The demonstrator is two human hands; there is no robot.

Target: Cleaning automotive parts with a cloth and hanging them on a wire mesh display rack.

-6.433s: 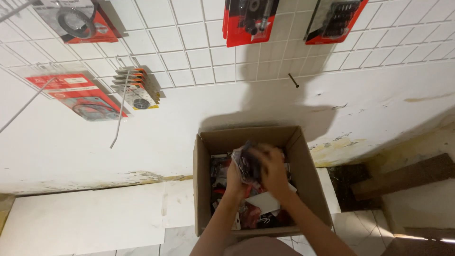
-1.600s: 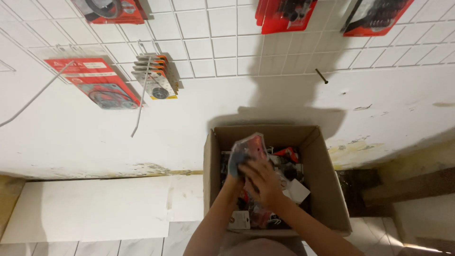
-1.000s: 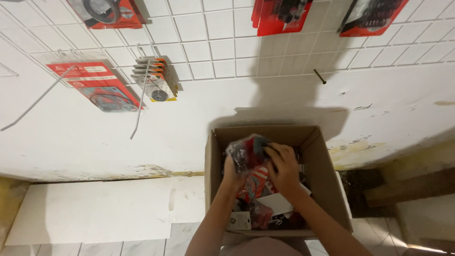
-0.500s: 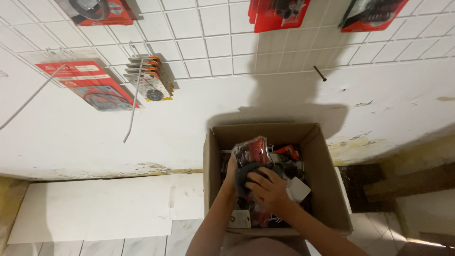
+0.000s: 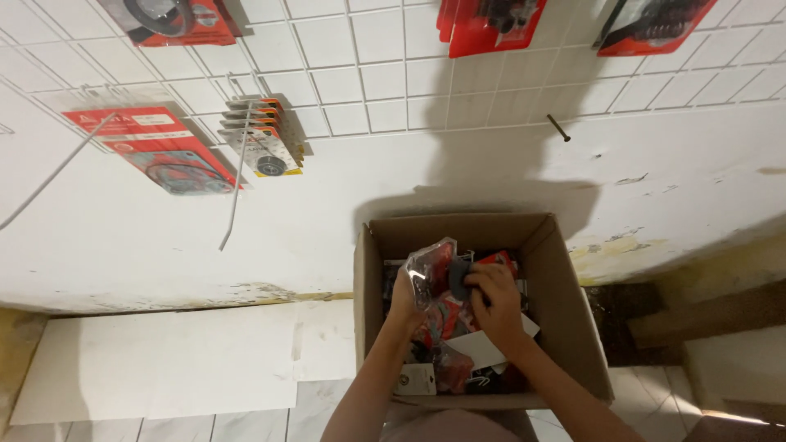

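An open cardboard box [image 5: 565, 286] stands on the floor against a white wall, filled with several red and clear plastic packets. My left hand [image 5: 403, 296] grips a clear and red blister packet [image 5: 431, 268] and holds it upright over the box. My right hand [image 5: 495, 293] rests on the same packet from the right, fingers curled around a dark round part [image 5: 458, 278] in it. Both forearms reach down into the box from the bottom of the view.
A white wire grid [image 5: 360, 74] on the wall carries red carded packets [image 5: 155, 147] and a stack of small wheel cards [image 5: 262, 143]. A bare hook [image 5: 559, 128] sticks out at the right. A white board [image 5: 164, 368] lies on the floor to the left. Dark wood [image 5: 704, 315] lies at the right.
Both hands have stayed in the box, turning and handling the red and clear packet. The view has shifted slightly; the packet now stands a little higher at the box's left centre.
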